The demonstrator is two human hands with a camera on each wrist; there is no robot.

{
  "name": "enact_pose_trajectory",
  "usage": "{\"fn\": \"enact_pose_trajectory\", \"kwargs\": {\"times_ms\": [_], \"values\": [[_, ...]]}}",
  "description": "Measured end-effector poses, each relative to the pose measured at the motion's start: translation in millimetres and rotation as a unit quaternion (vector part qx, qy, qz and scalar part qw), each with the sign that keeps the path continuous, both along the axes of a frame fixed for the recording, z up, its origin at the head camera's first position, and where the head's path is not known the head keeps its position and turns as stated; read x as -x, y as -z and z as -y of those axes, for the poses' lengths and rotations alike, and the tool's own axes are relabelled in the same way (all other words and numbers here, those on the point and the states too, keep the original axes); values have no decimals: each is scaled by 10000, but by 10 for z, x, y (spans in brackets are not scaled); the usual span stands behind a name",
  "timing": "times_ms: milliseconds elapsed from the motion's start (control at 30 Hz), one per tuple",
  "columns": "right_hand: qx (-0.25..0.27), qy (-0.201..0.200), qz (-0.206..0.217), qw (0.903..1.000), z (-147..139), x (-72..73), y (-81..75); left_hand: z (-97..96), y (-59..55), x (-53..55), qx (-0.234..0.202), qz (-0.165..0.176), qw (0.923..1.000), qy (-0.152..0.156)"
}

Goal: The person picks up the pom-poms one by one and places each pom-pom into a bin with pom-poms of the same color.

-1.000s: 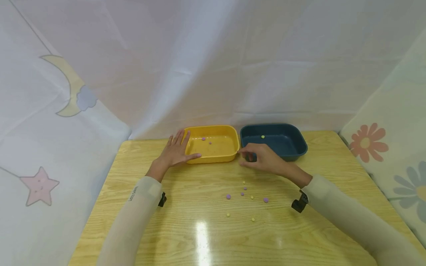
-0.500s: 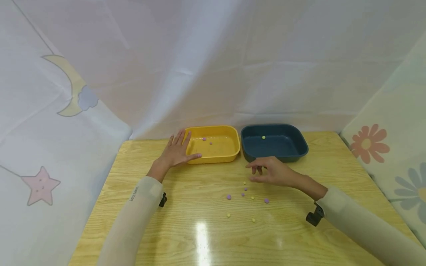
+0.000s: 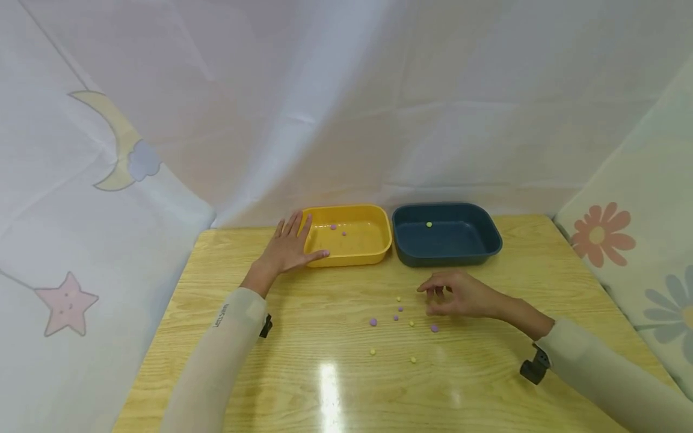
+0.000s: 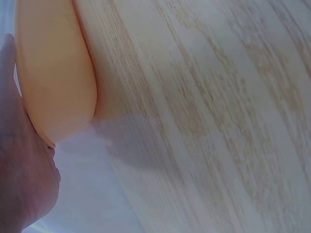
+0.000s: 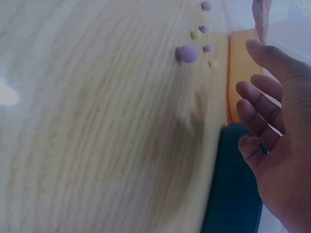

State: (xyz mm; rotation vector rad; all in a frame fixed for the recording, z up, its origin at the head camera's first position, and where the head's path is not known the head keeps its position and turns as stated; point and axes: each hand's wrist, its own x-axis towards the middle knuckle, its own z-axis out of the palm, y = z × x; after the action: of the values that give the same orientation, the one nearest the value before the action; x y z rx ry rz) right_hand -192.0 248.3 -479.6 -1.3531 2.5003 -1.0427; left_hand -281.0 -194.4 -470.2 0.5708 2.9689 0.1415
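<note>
My left hand (image 3: 284,249) rests with spread fingers on the left end of a yellow tray (image 3: 346,260), its thumb along the front rim. Two small purple balls (image 3: 332,227) lie in that tray. My right hand (image 3: 460,294) hovers above the table in front of a dark blue tray (image 3: 449,261), fingers loosely bent and nothing between them, as the right wrist view also shows. One yellow-green ball (image 3: 429,224) lies in the blue tray. Left of the right hand, several small balls are scattered on the wood, among them a larger purple ball (image 3: 434,328) and a yellow ball (image 3: 414,359).
The two trays stand side by side at the back of the wooden table (image 3: 303,337). Close behind them hangs a pale fabric backdrop (image 3: 346,120), with printed side panels left and right. A small black camera (image 3: 535,365) sits on the right wrist.
My right hand has drawn back from between the two trays, moving right and toward the front of the table. The left hand stays at the yellow tray. The balls lie where they were.
</note>
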Motion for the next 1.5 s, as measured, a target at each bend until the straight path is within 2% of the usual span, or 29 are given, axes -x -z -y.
{"fn": "enact_pose_trajectory", "kwargs": {"times_ms": [133, 367, 767, 1067, 1500], "values": [[24, -139, 146, 9998, -39, -21, 46, 1, -5, 4, 26, -16, 10000, -3], [3, -147, 501, 9986, -117, -89, 141, -5, -5, 13, -3, -30, 10000, 12], [-9, -191, 671, 9976, -197, -148, 315, -3, 12, 42, -62, -35, 10000, -14], [250, -515, 405, 9975, -184, -144, 409, -3, 21, 24, -135, 58, 9999, -29], [517, -579, 308, 9965, -156, -145, 460, 11, 45, 44, -66, 72, 10000, -19]]}}
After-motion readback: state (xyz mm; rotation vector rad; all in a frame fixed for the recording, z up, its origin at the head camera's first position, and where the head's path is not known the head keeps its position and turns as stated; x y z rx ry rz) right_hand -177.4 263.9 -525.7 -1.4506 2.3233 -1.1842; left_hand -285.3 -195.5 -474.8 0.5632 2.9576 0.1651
